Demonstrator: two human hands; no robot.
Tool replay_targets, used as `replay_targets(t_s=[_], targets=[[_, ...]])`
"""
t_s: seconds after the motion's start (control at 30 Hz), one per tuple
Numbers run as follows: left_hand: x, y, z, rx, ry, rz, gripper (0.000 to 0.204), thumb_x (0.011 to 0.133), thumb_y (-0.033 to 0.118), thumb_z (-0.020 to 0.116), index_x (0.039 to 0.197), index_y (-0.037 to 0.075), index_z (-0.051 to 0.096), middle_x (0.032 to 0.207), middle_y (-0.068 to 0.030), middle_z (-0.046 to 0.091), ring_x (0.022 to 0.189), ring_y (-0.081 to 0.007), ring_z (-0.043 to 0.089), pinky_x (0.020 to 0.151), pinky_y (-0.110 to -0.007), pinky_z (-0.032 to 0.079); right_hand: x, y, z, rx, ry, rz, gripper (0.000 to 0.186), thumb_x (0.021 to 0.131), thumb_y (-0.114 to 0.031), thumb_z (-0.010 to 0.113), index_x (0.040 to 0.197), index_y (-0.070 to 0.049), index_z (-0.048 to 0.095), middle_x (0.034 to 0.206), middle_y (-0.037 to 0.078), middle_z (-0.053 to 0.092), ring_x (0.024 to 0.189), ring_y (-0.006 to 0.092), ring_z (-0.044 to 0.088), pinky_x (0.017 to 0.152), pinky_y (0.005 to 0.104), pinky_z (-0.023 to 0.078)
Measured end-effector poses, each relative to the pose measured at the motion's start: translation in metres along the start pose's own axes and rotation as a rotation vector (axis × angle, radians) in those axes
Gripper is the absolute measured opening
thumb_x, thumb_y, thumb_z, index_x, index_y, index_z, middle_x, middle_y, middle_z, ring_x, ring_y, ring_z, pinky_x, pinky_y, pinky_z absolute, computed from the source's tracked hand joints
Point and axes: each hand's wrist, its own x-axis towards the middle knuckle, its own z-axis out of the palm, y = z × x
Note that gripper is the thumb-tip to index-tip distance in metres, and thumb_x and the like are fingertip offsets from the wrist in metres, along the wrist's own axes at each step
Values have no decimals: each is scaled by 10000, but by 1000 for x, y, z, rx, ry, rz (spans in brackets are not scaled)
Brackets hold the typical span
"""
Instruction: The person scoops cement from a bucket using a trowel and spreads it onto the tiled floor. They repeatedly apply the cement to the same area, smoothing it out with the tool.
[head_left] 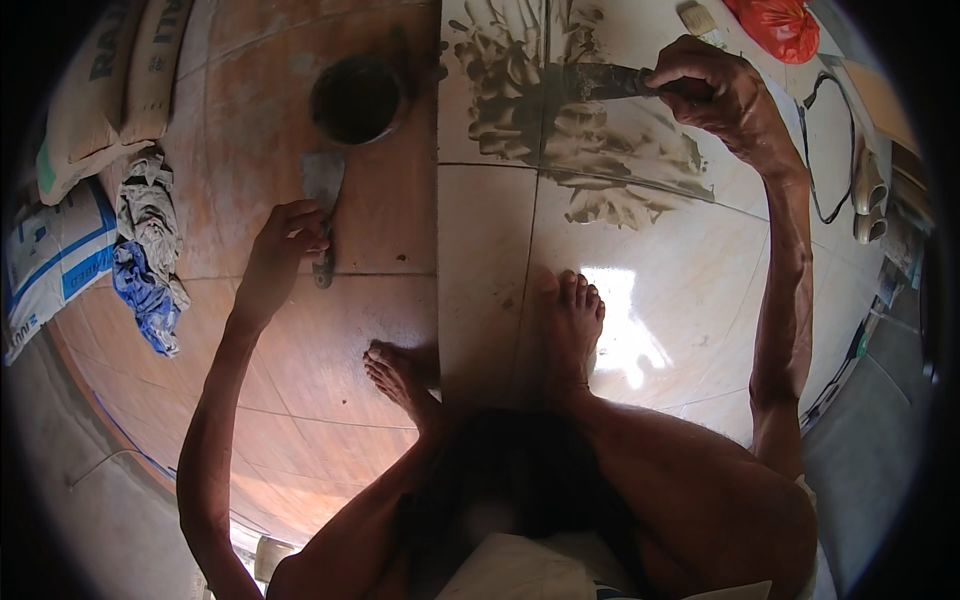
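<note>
My right hand [705, 95], at the far right, is closed round the handle of a scraper [605, 82]. Its dark, paste-coated blade lies against the pale tiles, over a grey-green smear of wet paste [620, 145] that spans the tile joints. On the brown tiles to the left, my left hand [285, 245] has its fingers curled round the middle of a putty knife [323, 178]. That knife's flat blade points away from me, and its dark handle end shows below my fingers. A round dark bucket [357, 100] stands just beyond the blade; its contents are too dark to make out.
Sacks [90, 95] and crumpled cloths [150, 260] line the left side. At the far right are a brush [700, 20], a red plastic bag [785, 30] and a black cord [815, 160]. My bare feet [575, 315] straddle the line between brown and pale tiles.
</note>
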Motion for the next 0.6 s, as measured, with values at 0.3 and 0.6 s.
replay_targets(t_s=[0.3,0.6], targets=[[-2,3,2,-12,-8,-5,478,1095,217,622,1530,43,521,1415,-128,656,1138,-226,729,1033,-394,582,9,0,11,-11,-83,-65,216,963,118,726,1138,0,771,1115,31,674,948,91,667,788,246,561],[-2,9,7,-3,7,11,473,1108,243,629,1523,37,530,1440,-135,652,1141,-240,733,1029,-397,584,16,-83,69,-473,99,-267,279,878,-26,835,1151,-75,803,1104,38,748,911,234,758,812,375,653]])
